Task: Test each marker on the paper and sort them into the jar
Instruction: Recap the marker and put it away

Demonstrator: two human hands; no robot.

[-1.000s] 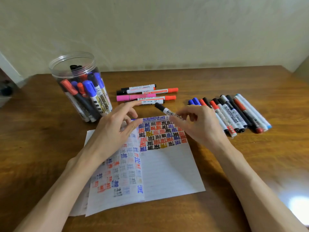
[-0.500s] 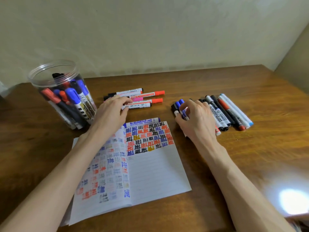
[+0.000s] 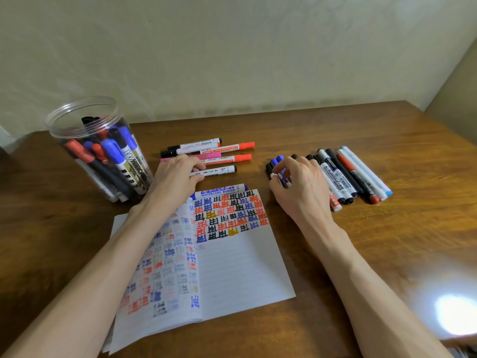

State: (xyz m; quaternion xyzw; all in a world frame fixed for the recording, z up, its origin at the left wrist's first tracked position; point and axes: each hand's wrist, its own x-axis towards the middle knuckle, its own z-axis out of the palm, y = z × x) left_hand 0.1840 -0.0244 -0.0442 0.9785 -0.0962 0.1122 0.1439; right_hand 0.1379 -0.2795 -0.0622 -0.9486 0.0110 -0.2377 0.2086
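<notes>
While my right hand [image 3: 300, 188] curls its fingers [image 3: 284, 167] round a blue-lettered marker [image 3: 284, 180], the marker's white end pokes out left of my fingertips, low over the table [image 3: 387, 241]. Can't tell if it touches the wood. It sits at the left end of the marker row [image 3: 346, 177]. My left hand [image 3: 173, 180] pinches the near end of a black-capped marker [image 3: 216, 171] between thumb and curled fingers; the rest lies flat, cap pointing right. Just behind it is a cluster of pink, red and black markers [image 3: 232, 148]. A blue whiteboard marker [image 3: 219, 191] lies along the paper [image 3: 245, 267] top edge, between my hands. The jar [image 3: 72, 125] stands upright far left, packed with markers.
</notes>
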